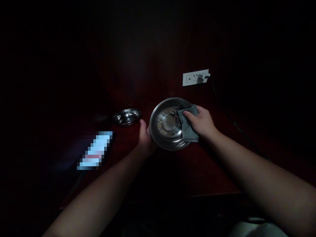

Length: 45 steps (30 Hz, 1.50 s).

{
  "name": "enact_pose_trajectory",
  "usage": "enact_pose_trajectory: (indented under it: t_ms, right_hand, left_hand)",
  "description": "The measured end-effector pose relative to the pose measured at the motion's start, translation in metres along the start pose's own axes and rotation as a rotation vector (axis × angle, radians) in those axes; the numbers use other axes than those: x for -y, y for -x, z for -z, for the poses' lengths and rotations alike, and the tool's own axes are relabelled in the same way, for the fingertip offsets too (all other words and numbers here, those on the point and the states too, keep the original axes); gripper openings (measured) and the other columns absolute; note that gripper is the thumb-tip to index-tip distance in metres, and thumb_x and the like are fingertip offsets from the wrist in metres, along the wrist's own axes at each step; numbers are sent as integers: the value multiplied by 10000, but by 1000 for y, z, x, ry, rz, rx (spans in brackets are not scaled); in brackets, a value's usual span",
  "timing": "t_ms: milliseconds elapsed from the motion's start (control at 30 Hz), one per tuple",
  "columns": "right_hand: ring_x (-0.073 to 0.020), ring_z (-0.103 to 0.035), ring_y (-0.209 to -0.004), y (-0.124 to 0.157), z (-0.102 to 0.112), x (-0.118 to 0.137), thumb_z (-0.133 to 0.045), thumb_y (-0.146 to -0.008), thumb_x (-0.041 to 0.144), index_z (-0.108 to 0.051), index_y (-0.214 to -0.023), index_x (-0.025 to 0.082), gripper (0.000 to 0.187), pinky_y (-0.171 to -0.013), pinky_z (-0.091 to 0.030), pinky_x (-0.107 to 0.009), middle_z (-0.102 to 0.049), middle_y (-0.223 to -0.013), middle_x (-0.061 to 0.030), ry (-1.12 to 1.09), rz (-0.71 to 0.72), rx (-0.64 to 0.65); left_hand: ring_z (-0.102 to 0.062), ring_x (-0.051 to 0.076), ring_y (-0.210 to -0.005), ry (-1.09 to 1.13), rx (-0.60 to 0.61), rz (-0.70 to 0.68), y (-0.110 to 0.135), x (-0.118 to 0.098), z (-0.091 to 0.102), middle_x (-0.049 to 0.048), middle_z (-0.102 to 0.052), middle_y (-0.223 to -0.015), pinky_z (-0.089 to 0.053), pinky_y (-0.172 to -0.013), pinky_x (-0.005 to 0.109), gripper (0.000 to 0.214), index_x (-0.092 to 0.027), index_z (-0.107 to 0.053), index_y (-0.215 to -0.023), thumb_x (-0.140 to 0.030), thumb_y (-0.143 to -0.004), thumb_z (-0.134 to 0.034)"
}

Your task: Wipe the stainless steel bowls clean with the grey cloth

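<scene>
A shiny steel bowl [166,121] is held up tilted, its inside facing me. My left hand [146,140] supports it from the left and below, thumb raised beside the rim and the other fingers hidden behind the bowl. On the right side, my right hand [202,121] grips a folded grey-green cloth [189,126] that lies over the rim and against the inner wall. The thumb presses on top of the cloth; the remaining fingers are mostly out of sight.
A smaller steel bowl [127,117] stands on the dark red table [182,174], left of the held bowl. Nearer me lies a lit, blurred-out screen [95,150]. A white wall socket [195,78] with a plug is at the back, and a dark cable [238,128] runs along the right.
</scene>
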State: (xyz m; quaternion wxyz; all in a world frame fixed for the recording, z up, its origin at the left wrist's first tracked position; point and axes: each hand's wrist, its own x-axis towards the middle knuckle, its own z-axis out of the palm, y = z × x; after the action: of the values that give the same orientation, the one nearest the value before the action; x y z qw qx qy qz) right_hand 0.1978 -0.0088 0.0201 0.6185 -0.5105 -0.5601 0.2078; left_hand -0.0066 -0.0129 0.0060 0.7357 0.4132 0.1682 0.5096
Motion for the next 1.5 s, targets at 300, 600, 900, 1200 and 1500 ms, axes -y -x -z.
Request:
enact_pose_trajectory:
  t_ms: [300,600,900,1200,1500]
  right_hand:
    - [-174,-624,-694,4,-3,1,-662,-732,389,-662,-912,152,298,-637,-498,-308,-691,-818,-54,-57,48,75]
    - [-189,-640,-750,3,-2,1,-663,-728,400,-667,-942,145,333,-686,-510,-325,-705,-882,-70,-32,43,74]
    - [-196,-645,-793,4,-2,4,-661,-731,395,-667,-955,150,332,-734,-515,-341,-704,-901,-64,-61,69,83]
    - [-189,-634,-777,5,-1,4,-664,-727,397,-671,-942,153,325,-714,-508,-324,-694,-884,-54,-54,94,87]
    - [-160,-574,-611,-6,2,-8,-662,-701,430,-631,-826,155,304,-535,-458,-281,-642,-724,-37,-65,-63,-166]
  left_hand:
    - [-514,299,-1212,92,-68,36,-8,-8,1,123,-650,-1164,-358,-1054,426,685,-121,-579,-1189,-641,-859,-279]
    - [-419,261,-1305,55,-63,75,-5,-6,-8,75,-631,-1200,-336,-1066,392,590,-164,-551,-1227,-588,-873,-342]
    - [-467,300,-1250,-21,29,53,-4,-9,-5,85,-634,-1177,-396,-1006,437,614,-182,-566,-1196,-633,-819,-390]
    - [-427,286,-1289,-57,17,109,-2,-10,-16,97,-636,-1141,-383,-1017,425,599,-162,-588,-1145,-617,-843,-343]
    - [-494,294,-1221,-167,56,-94,6,2,-5,84,-621,-1186,-399,-1001,413,646,-220,-508,-1224,-550,-692,-667]
